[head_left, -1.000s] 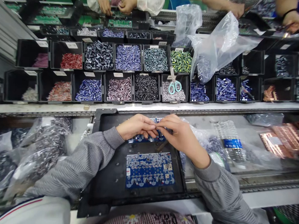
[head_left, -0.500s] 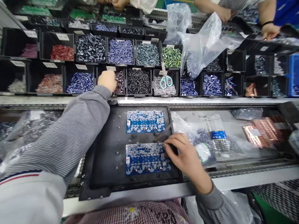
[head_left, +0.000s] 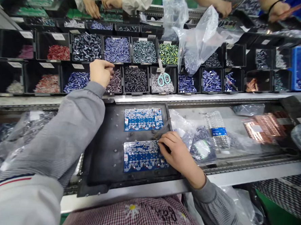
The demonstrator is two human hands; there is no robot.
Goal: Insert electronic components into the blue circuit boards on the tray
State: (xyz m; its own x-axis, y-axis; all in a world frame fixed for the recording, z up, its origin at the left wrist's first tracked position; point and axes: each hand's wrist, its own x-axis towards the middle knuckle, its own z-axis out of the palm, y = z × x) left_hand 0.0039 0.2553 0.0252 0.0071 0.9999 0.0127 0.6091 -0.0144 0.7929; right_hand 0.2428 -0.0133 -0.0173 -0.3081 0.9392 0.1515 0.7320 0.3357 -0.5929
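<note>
Left hand [head_left: 101,73] by mauve components [head_left: 115,82], right hand [head_left: 176,151] at the lower circuit board [head_left: 141,156]; I can't tell either grip

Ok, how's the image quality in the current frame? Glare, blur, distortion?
Head view: bright glare on the copper-coloured strips and highlights on the clear plastic bag; head view, outer edges: stretched and softer than the middle; head view, centre: upper circuit board outlined clearly, but its fine markings are too small to read.

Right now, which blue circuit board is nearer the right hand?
The lower board, nearer the checked cloth; the right hand overlaps its right end, while the upper board sits apart.
</note>
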